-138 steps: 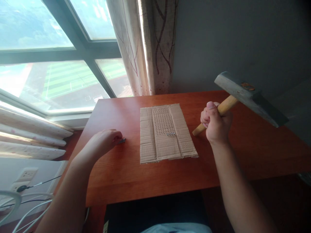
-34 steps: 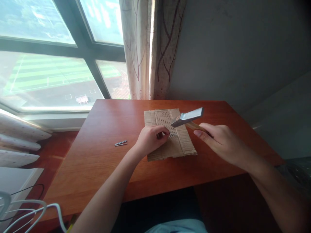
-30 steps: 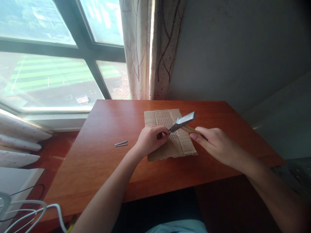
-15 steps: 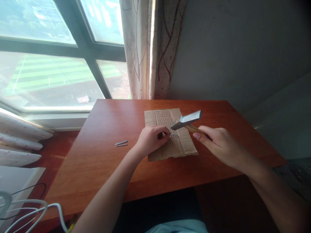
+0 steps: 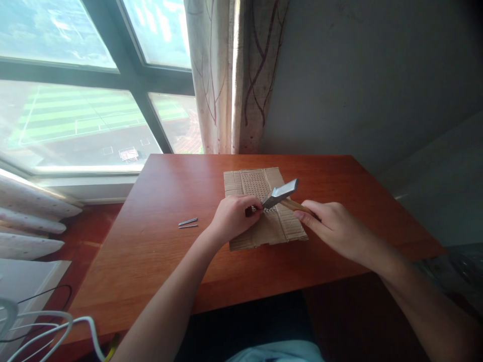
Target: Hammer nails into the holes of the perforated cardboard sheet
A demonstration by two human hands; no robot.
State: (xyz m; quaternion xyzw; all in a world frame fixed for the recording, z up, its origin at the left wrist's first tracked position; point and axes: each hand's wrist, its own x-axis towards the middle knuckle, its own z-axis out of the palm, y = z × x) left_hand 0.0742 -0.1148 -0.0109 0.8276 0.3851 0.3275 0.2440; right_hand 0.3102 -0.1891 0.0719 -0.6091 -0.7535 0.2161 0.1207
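Note:
My right hand (image 5: pixel 326 223) is wrapped round the wooden handle of a hammer (image 5: pixel 284 191). The hammer's metal head tilts down to the left, its lower end right by the fingertips of my left hand (image 5: pixel 237 215). Thumb and forefinger of the left hand are pinched together over a piece of cardboard (image 5: pixel 266 231); whatever they pinch is hidden by the fingers and the hammer head. Rows of small holes cover the cardboard's middle. To the left of that hand, two nails (image 5: pixel 187 223) lie side by side on the table.
The reddish-brown wooden table (image 5: pixel 151 271) stands against a wall, beside a window (image 5: pixel 98 115) and a patterned curtain (image 5: pixel 217 75). White cables (image 5: pixel 71 322) loop at the lower left, close to the table's left edge.
My right hand has brought the hammer down and to the left, so its head is now at my left fingertips. My left hand and the cardboard have stayed in place.

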